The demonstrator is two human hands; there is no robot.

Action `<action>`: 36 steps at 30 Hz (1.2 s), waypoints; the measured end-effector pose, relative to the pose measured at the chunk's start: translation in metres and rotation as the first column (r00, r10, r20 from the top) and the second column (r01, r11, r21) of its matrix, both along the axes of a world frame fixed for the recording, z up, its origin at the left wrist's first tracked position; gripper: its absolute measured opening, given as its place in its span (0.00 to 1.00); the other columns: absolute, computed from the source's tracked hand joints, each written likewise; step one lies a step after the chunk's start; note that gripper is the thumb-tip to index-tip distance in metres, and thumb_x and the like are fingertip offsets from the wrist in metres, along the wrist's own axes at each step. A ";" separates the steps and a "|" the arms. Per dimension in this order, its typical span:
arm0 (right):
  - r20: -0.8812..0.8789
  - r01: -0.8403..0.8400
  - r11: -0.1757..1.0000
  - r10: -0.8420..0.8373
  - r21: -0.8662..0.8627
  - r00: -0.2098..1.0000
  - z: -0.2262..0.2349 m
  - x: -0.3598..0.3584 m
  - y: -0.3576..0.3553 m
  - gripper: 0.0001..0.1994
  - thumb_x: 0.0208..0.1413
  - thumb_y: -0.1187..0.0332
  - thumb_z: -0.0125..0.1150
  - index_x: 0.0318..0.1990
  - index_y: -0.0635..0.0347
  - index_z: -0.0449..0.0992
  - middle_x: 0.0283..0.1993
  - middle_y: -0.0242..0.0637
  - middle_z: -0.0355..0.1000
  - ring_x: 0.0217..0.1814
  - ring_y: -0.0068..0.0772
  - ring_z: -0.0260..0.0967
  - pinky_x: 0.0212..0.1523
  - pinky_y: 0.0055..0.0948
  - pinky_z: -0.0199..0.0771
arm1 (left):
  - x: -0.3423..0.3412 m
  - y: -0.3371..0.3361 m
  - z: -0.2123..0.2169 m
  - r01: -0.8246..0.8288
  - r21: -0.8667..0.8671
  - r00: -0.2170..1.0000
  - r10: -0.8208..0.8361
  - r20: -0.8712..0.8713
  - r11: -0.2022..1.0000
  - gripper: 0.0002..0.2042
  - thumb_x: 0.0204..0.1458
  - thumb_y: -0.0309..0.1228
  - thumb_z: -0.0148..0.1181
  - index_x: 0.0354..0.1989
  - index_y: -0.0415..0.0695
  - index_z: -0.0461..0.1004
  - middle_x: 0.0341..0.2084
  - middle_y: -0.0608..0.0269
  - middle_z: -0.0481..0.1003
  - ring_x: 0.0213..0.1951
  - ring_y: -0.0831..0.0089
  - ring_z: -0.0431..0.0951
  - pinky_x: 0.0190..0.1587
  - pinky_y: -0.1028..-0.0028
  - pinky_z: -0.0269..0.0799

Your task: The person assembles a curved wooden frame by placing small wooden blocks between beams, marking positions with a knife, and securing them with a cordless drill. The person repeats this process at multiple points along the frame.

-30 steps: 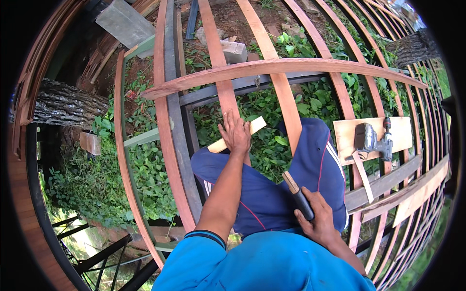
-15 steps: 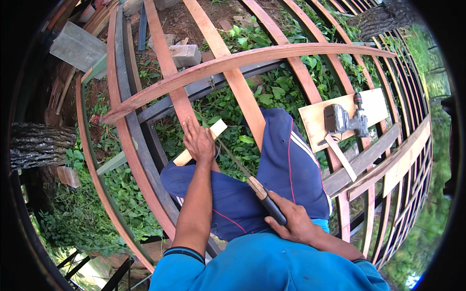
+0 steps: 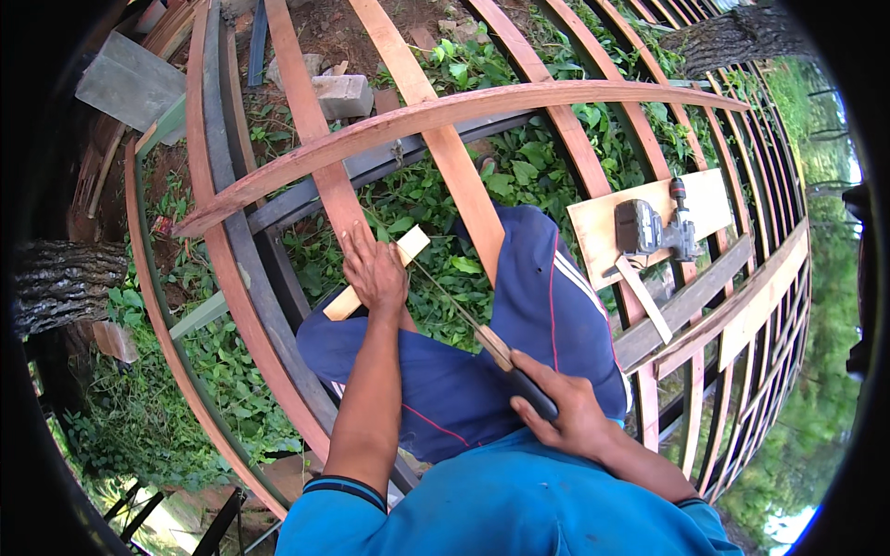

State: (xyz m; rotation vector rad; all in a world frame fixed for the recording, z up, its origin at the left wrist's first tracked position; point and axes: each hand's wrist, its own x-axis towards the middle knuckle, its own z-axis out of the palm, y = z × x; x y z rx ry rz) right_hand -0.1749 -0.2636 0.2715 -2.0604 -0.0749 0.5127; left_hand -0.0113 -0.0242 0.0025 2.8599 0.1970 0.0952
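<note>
My left hand [image 3: 376, 271] bears down on a short pale wooden strip [image 3: 414, 243], holding it across a reddish batten [image 3: 339, 199], its fingers reaching onto the batten. The strip's near end [image 3: 343, 304] shows by my left knee. In my right hand [image 3: 565, 408] is a handsaw [image 3: 501, 349] with a wood-and-black handle, fingers wrapped round it. The saw's thin blade [image 3: 445, 295], seen nearly edge-on, runs from the handle to the strip beside my left hand. Whether its teeth have cut into the wood cannot be made out.
A cordless drill [image 3: 654, 229] lies on a pale board [image 3: 579, 227] to the right, near a small wooden strip [image 3: 644, 299]. A long curved plank [image 3: 445, 116] crosses the battens ahead. Leafy plants [image 3: 524, 167] show through the gaps. Grey blocks [image 3: 134, 82] stand far left; a tree trunk [image 3: 69, 285] is leftmost.
The view has shifted slightly, so the frame and drill appear a little further left. The saw and my right hand have moved slightly; my left hand stays on the wooden strip.
</note>
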 end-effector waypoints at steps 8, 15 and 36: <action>0.032 0.040 0.999 -0.039 -0.023 0.999 0.023 0.021 0.013 0.30 0.60 0.73 0.68 0.69 0.67 0.67 0.55 0.57 0.79 0.54 0.53 0.82 0.54 0.39 0.82 | 0.000 0.001 -0.002 -0.008 -0.032 0.999 0.010 0.041 0.999 0.19 0.70 0.45 0.46 0.41 0.45 0.82 0.78 0.59 0.52 0.79 0.52 0.46 0.71 0.50 0.54; 0.012 0.080 0.996 -0.081 0.037 0.997 -0.014 0.046 0.033 0.28 0.62 0.72 0.66 0.69 0.62 0.67 0.42 0.54 0.79 0.37 0.55 0.82 0.39 0.40 0.80 | -0.001 0.001 -0.003 -0.001 -0.028 0.999 0.002 0.035 1.000 0.19 0.69 0.45 0.47 0.40 0.46 0.82 0.77 0.58 0.54 0.78 0.51 0.48 0.71 0.49 0.55; -0.063 0.078 0.996 -0.075 0.052 0.995 -0.037 0.063 0.033 0.30 0.61 0.72 0.67 0.70 0.63 0.66 0.51 0.55 0.80 0.44 0.55 0.83 0.46 0.40 0.83 | -0.007 0.001 -0.005 -0.007 0.038 0.998 0.004 0.060 0.999 0.18 0.69 0.45 0.48 0.42 0.45 0.81 0.76 0.58 0.57 0.77 0.50 0.51 0.70 0.48 0.56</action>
